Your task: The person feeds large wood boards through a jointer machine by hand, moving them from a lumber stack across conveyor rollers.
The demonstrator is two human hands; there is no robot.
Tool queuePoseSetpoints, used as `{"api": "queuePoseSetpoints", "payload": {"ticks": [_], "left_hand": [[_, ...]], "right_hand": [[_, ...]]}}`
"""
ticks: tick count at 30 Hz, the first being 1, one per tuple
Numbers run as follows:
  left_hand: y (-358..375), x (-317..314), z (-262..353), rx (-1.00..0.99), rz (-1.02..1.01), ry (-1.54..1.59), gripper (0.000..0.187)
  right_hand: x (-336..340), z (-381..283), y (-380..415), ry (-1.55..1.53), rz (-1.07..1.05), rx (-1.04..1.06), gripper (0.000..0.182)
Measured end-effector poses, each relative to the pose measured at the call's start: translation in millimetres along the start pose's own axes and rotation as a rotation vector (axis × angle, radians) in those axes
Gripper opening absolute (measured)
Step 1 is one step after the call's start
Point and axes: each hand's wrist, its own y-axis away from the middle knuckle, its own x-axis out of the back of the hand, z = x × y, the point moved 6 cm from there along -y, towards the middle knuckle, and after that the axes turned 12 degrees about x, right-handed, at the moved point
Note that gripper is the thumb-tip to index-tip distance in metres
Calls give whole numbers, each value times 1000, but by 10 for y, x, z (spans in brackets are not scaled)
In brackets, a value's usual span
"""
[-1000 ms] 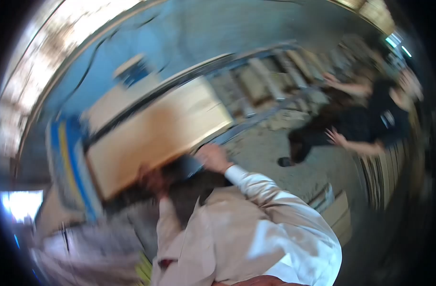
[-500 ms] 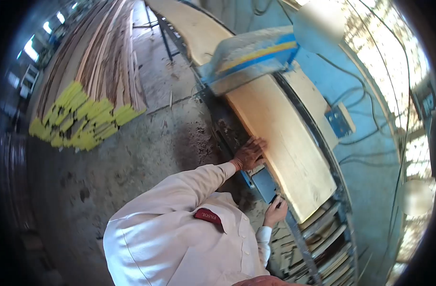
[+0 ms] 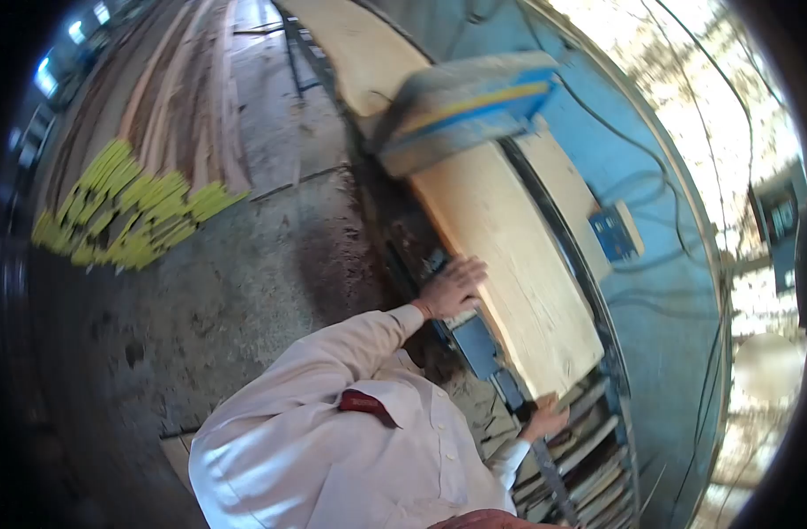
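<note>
A wide, pale wooden board (image 3: pixel 527 256) lies lengthwise on a machine bed and passes under a blue hood with a yellow stripe (image 3: pixel 474 106). My left hand (image 3: pixel 454 287) rests on the board's near long edge, fingers extended and apart. At the board's end corner closest to me is my right hand (image 3: pixel 544 418). Its fingers are outstretched and touch or nearly touch that end; exact contact is hard to see. A small blue metal box (image 3: pixel 476 346) sits beside the bed between my hands.
Stacked planks with yellow-painted ends (image 3: pixel 139 207) stand on the concrete floor at left. Beneath the bed's open frame (image 3: pixel 621 458) lie wood strips. A blue switch box (image 3: pixel 615 231) and loose cables are on the right. Another pale board (image 3: pixel 359 53) shows beyond the hood.
My right hand has left a dark part beside the bed and moved to the board's end. My left hand stays at the edge. The board appears slightly farther toward the hood; the view has shifted.
</note>
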Motion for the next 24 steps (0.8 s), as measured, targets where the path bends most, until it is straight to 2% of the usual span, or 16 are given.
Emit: {"api": "queuePoseSetpoints", "payload": {"ticks": [1,2,3,5,6,7,10,11,13,15,22,24], "left_hand": [[-4,0,6,-32,40,20,64],[-26,16,12,-30,36,70,65],[-55,41,32,-20,17,70,63],[-83,56,63,-18,17,124,65],[-86,29,78,-22,15,127,66],[-84,15,110,-26,24,68,65],[-22,-169,44,-55,38,-87,63],[-7,-200,74,-96,8,-73,63],[-3,-177,63,-80,53,-147,60],[-4,-201,78,-109,47,-152,60],[-3,-197,123,-103,65,-173,58],[-8,-199,132,-105,65,-183,58]], "right_hand": [[-209,188,53,-237,-91,-132,55],[-328,238,37,-400,-276,-297,47],[-268,41,-11,-546,-321,-402,42],[-373,61,47,-341,-222,-347,46],[-409,95,98,-373,-207,-409,49],[-291,-18,46,-333,-288,-502,52],[-188,-176,3,-290,-201,-437,66],[-176,-204,-2,-336,-261,-505,71],[-94,-235,-36,-287,-235,-551,74],[32,-320,-167,-278,-488,-649,78],[-121,-276,-653,-262,-373,-542,81],[-309,-223,-730,-258,-513,-582,79]]}}
